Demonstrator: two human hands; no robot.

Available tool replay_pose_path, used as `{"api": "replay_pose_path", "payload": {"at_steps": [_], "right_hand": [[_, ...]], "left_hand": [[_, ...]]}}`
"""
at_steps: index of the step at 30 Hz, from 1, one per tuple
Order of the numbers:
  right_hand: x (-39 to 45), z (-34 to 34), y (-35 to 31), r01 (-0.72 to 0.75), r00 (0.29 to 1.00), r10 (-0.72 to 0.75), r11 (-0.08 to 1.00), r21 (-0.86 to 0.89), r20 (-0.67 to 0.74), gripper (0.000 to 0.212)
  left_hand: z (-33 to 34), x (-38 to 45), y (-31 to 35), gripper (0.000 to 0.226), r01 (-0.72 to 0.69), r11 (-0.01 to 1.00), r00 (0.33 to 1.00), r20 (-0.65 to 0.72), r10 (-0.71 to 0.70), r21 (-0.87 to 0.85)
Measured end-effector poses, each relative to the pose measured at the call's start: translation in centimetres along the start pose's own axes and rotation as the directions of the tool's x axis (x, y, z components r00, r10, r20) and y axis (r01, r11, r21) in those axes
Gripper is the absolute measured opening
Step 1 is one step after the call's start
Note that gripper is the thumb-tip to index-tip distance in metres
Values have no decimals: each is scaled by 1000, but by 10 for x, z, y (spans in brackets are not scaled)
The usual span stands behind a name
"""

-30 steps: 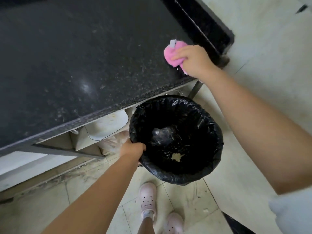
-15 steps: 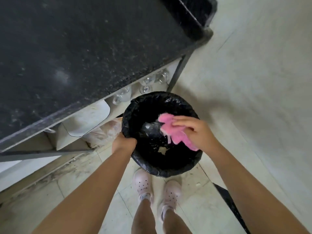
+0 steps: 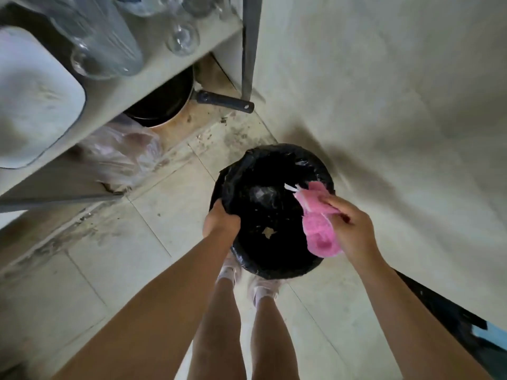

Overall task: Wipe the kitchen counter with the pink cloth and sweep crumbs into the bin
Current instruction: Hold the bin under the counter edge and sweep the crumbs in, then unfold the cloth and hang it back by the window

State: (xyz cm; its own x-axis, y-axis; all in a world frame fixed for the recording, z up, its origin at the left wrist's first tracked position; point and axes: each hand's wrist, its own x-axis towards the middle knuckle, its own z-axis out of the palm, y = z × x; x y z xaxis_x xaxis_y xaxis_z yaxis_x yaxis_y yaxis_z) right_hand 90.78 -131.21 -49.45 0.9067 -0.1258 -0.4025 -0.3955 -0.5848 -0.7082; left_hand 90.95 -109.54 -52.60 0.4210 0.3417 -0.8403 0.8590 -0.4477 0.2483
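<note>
Where floor tiles (image 3: 153,270) run grimy (near shelf (image 3: 175,69)).

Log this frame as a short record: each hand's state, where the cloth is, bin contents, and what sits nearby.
left hand: gripping the rim of the bin
right hand: holding the pink cloth over the bin's right side
bin: black liner, a pale scrap and small bits at the bottom
counter: out of view
nearby: frying pan on the low shelf, glasses on the shelf above, clear plastic bag on the floor
</note>
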Motion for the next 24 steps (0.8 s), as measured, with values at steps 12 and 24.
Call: {"api": "replay_pose_path", "payload": {"at_steps": [12,24], "right_hand": [[32,45,103,-79,997,79,997,-2,-23,43],[54,41,62,-88,995,92,993,-77,38,18]], "left_hand": [[109,82,-50,46,102,945,992,100,-74,-311],[74,68,-25,42,-7,966,988,149,-32,258]]}}
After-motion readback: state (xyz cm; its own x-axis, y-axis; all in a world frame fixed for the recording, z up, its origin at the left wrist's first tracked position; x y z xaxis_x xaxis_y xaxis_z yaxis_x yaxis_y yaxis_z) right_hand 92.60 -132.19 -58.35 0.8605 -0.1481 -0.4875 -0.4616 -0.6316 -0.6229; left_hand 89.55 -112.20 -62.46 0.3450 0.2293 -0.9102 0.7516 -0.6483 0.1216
